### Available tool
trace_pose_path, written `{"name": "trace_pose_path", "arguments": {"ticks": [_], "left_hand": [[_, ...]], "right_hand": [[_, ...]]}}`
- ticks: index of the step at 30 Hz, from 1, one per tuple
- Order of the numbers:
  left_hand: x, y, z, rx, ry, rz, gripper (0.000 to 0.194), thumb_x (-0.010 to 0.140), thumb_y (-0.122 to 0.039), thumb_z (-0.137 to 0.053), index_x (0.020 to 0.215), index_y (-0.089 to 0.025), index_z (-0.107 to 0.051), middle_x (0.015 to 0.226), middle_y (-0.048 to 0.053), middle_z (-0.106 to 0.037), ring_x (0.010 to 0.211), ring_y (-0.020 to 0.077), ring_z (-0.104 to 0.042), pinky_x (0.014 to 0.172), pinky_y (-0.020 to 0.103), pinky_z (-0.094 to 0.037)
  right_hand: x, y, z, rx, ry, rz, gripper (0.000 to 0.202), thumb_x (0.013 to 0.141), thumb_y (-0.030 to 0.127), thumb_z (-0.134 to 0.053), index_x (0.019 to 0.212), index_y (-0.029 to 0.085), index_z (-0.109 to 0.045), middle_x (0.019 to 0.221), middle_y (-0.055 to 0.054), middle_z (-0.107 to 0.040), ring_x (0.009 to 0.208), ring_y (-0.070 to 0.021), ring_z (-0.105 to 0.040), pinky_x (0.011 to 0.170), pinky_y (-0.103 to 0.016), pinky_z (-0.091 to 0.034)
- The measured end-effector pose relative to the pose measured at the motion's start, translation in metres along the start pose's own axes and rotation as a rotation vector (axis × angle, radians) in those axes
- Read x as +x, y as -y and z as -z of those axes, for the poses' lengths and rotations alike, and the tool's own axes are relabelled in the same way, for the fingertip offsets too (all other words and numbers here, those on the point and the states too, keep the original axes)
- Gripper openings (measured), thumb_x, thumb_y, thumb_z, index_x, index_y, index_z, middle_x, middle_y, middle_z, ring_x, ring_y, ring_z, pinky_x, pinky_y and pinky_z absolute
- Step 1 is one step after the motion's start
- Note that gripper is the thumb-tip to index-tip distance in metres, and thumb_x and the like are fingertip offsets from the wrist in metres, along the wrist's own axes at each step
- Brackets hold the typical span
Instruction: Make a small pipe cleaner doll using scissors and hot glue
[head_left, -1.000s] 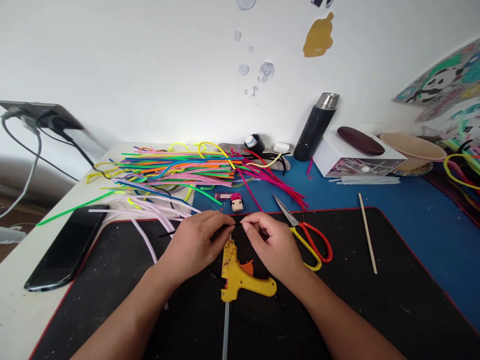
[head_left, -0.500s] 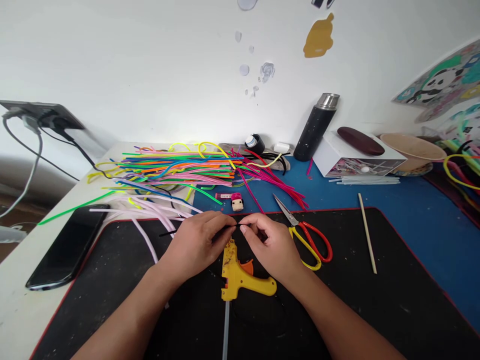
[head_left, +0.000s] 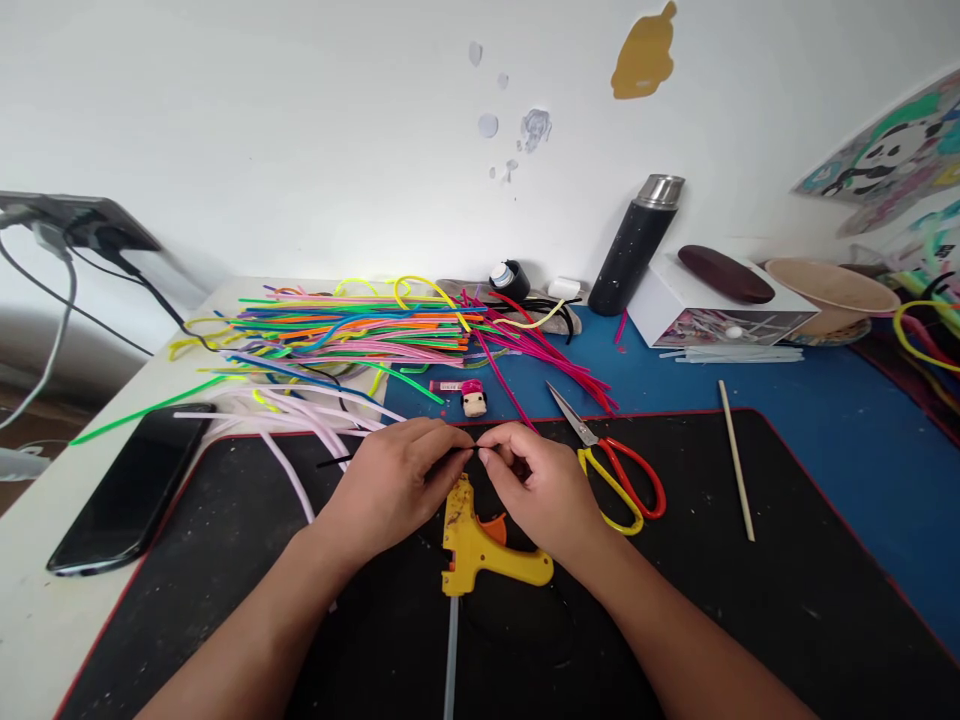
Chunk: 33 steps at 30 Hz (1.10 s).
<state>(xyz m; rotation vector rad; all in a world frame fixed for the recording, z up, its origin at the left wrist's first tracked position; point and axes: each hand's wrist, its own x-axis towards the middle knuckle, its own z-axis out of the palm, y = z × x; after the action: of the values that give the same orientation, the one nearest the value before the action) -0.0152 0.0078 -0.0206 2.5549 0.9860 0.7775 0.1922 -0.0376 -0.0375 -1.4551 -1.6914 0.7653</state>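
Between my two hands runs a thin black pipe cleaner [head_left: 331, 462], its free end sticking out to the left. My left hand [head_left: 405, 480] pinches it between thumb and forefinger. My right hand [head_left: 534, 482] pinches its other end, the fingertips of both hands almost meeting. Just below them a yellow glue gun [head_left: 476, 548] with an orange trigger lies on the black mat [head_left: 675, 610], a clear glue stick [head_left: 451, 650] in its back. Beyond my fingertips stands a small doll-like head [head_left: 473, 402] with a pink top. Scissors [head_left: 611, 470] with one yellow and one red handle lie right of my right hand.
Many coloured pipe cleaners [head_left: 352, 330] are heaped at the back left, with pale lilac ones [head_left: 292, 470] over the mat's edge. A phone [head_left: 127, 500] lies left. At right are a wooden stick [head_left: 736, 460], a black flask [head_left: 634, 250] and a white box [head_left: 660, 300].
The camera view has shifted slightly. Both hands keep the same pinch on the black pipe cleaner, with hardly any visible movement.
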Motion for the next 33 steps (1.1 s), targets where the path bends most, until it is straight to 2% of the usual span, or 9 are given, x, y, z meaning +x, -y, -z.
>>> {"name": "trace_pose_path", "arguments": {"ticks": [16, 23, 26, 30, 33], "left_hand": [[0.001, -0.001, 0.001, -0.003, 0.011, -0.029, 0.012, 0.107, -0.020, -0.060, 0.108, -0.020, -0.072, 0.093, 0.003, -0.079, 0.080, 0.0183, -0.075, 0.069, 0.027, -0.050], [0.000, 0.001, -0.002, -0.036, 0.042, 0.010, 0.014, 0.108, -0.020, -0.059, 0.107, -0.020, -0.073, 0.093, 0.003, -0.078, 0.081, 0.0182, -0.074, 0.071, 0.028, -0.051], [-0.001, 0.008, -0.005, -0.067, 0.006, 0.062, 0.013, 0.107, -0.022, -0.060, 0.107, -0.021, -0.073, 0.095, 0.002, -0.080, 0.084, 0.0182, -0.076, 0.074, 0.028, -0.053], [0.003, 0.024, -0.011, -0.085, -0.111, 0.223, 0.013, 0.105, -0.026, -0.063, 0.106, -0.023, -0.076, 0.100, 0.003, -0.081, 0.091, 0.0211, -0.077, 0.082, 0.032, -0.056], [0.009, 0.033, -0.018, -0.083, -0.153, 0.308, 0.015, 0.104, -0.027, -0.063, 0.103, -0.023, -0.077, 0.100, 0.004, -0.082, 0.094, 0.0236, -0.077, 0.085, 0.035, -0.056]], "right_hand": [[-0.001, 0.000, -0.003, -0.081, -0.062, 0.039, 0.011, 0.096, 0.023, -0.061, 0.092, 0.022, -0.072, 0.061, 0.008, -0.053, 0.052, -0.0107, -0.048, 0.057, -0.023, -0.038], [0.000, -0.002, -0.005, -0.039, -0.026, 0.002, 0.011, 0.096, 0.024, -0.061, 0.095, 0.022, -0.072, 0.061, 0.008, -0.052, 0.053, -0.0108, -0.048, 0.057, -0.024, -0.037], [0.002, -0.001, -0.002, -0.001, -0.015, -0.031, 0.014, 0.099, 0.027, -0.060, 0.098, 0.022, -0.072, 0.062, 0.007, -0.052, 0.054, -0.0116, -0.049, 0.056, -0.024, -0.036], [0.004, -0.002, 0.002, 0.037, -0.017, -0.067, 0.016, 0.101, 0.030, -0.059, 0.096, 0.022, -0.072, 0.063, 0.007, -0.051, 0.055, -0.0123, -0.050, 0.055, -0.025, -0.036], [0.004, -0.002, 0.001, 0.049, -0.008, -0.065, 0.017, 0.102, 0.030, -0.059, 0.095, 0.022, -0.072, 0.062, 0.007, -0.050, 0.055, -0.0127, -0.050, 0.054, -0.026, -0.035]]}}
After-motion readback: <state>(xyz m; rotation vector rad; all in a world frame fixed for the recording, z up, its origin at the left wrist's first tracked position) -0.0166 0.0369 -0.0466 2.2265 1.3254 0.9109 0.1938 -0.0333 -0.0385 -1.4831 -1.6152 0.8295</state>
